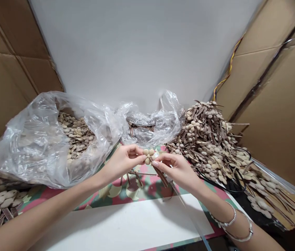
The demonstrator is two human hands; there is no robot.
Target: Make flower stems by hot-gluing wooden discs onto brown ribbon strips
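Observation:
A small beige fabric flower (147,160) is held up between my two hands above the patterned table cover. My left hand (126,159) pinches its left petals between thumb and fingers. On the other side my right hand (177,169) pinches a brown striped ribbon (160,175) against the flower's middle, and the ribbon hangs down below. Several loose brown ribbon pieces (137,177) lie on the cover just beneath my hands.
An open clear bag (40,139) of beige flowers stands left, a smaller plastic bag (163,125) at the back. Finished-looking flowers with ribbons form a pile (207,139) at right. A white sheet (126,226) lies in front; cardboard walls (280,115) flank both sides.

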